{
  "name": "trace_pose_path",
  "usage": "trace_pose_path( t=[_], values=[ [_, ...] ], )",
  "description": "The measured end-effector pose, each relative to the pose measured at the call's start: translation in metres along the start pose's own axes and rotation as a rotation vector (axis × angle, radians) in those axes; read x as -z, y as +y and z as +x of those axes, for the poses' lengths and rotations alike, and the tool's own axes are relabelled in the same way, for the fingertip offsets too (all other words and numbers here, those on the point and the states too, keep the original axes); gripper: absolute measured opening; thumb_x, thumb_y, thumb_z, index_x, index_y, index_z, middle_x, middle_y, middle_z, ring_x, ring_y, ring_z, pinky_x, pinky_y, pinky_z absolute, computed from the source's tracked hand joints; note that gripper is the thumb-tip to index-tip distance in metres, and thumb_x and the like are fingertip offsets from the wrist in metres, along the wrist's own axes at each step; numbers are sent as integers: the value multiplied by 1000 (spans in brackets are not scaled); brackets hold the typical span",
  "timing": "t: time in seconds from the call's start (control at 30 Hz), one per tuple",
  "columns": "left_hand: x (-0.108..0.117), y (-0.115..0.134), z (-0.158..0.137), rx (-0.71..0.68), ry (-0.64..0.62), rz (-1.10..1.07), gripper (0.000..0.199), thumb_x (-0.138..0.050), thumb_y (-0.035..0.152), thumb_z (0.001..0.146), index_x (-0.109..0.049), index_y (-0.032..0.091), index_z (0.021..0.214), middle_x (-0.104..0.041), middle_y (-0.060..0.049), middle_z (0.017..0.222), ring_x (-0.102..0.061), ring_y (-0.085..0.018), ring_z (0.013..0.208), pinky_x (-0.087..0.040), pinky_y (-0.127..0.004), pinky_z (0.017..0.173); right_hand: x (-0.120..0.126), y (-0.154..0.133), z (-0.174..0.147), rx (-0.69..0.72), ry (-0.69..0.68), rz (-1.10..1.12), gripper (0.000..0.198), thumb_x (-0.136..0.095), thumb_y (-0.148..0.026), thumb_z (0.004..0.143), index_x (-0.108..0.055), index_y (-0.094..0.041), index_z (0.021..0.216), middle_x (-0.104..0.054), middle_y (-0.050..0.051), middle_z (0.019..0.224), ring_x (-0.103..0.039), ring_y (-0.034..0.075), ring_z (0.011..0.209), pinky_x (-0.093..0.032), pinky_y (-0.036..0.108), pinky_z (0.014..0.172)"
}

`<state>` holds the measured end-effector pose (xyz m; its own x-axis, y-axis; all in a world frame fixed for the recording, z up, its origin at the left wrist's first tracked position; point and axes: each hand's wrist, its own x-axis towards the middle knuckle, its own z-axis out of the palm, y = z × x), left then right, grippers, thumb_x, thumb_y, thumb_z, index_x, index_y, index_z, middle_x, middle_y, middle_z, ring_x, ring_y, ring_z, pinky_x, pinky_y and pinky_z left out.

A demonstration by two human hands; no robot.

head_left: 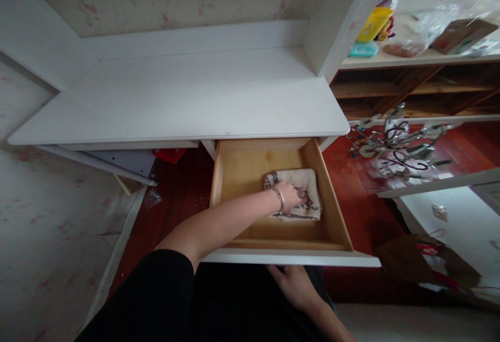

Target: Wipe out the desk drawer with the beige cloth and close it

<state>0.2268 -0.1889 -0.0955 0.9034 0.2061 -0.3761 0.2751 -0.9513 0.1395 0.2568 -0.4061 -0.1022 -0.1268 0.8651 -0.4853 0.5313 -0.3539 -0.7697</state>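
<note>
My left hand reaches down into a pulled-out wooden drawer, a metal bracelet at its wrist. Its curled fingers press into a folded beige cloth with a brown pattern, which lies on the drawer floor towards the right side. My right hand is below the drawer's white front panel, close against its lower edge. The fingers of that hand are mostly hidden by the panel, so whether they grip it does not show.
Above the drawer extends a white desk top. To the right, a chandelier lies on the red wooden floor. Beyond it are shelves with bags and a yellow container. An open cardboard box stands at lower right.
</note>
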Motion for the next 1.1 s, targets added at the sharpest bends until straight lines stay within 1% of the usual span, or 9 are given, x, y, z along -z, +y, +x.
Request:
trace_pose_path(
  t=[0.17, 0.23, 0.3, 0.4, 0.5, 0.7, 0.83, 0.93, 1.1],
  values=[
    [-11, 36, -14, -84, 20, 13, 64, -62, 39, 78, -45, 28, 138, -43, -14, 144, -64, -32, 96, -53, -43, 70, 0, -4, 1, 16, 29, 27, 37, -48, -44, 92, -70, -18, 104, -69, 8, 110, -58, 27, 111, -41, 39, 99],
    [-13, 42, -18, -83, 26, 16, 59, -58, 34, 81, -45, 28, 138, -44, -14, 143, -64, -31, 95, -53, -42, 68, 0, -6, 1, 21, 31, 36, 35, -47, -43, 92, -71, -18, 100, -70, 8, 108, -60, 27, 109, -42, 38, 97],
    [-13, 42, -22, -69, 37, 7, 61, -59, 36, 79, -44, 29, 138, -42, -12, 145, -64, -31, 94, -53, -42, 67, 0, -7, 0, 29, 36, 35, 34, -47, -43, 92, -71, -19, 97, -70, 8, 106, -60, 27, 108, -42, 37, 96],
    [-14, 38, -30, -48, 52, -15, 68, -64, 45, 75, -42, 31, 138, -38, -10, 149, -64, -31, 94, -53, -43, 67, 0, -9, -2, 33, 30, 28, 35, -46, -43, 93, -72, -20, 90, -72, 6, 101, -61, 27, 106, -42, 37, 96],
    [-19, 32, -46, -15, 62, -32, 70, -66, 46, 74, -40, 33, 138, -36, -7, 150, -63, -30, 98, -52, -42, 71, -1, -11, -3, 38, 25, 32, 38, -45, -44, 94, -73, -21, 83, -73, 5, 95, -62, 27, 103, -41, 37, 98],
    [-35, 15, -93, 59, 42, -61, 76, -70, 46, 71, -38, 35, 139, -36, -4, 150, -57, -31, 109, -51, -40, 75, -2, -11, -2, 48, 29, 66, 39, -45, -47, 94, -73, -21, 98, -71, 6, 106, -60, 27, 107, -40, 38, 100],
    [-47, 9, -128, 125, 39, -67, 79, -72, 43, 71, -36, 34, 140, -34, -5, 151, -52, -32, 115, -50, -39, 78, -2, -8, -1, 14, 12, 84, 41, -45, -48, 94, -74, -20, 100, -68, 6, 114, -59, 28, 111, -40, 40, 101],
    [-54, 4, -148, 166, 25, -53, 80, -74, 39, 70, -36, 31, 140, -33, -7, 152, -48, -33, 120, -50, -40, 81, -3, -6, -1, 13, -7, 81, 41, -45, -49, 94, -74, -20, 98, -69, 6, 112, -59, 29, 110, -41, 40, 100],
    [-55, -21, -156, 204, -50, -69, 78, -72, 30, 71, -37, 33, 140, -29, -5, 154, -43, -35, 125, -50, -44, 84, -1, -6, -1, 6, -12, 52, 43, -45, -51, 93, -75, -20, 94, -71, 7, 105, -61, 31, 106, -42, 42, 97]
  ],
)
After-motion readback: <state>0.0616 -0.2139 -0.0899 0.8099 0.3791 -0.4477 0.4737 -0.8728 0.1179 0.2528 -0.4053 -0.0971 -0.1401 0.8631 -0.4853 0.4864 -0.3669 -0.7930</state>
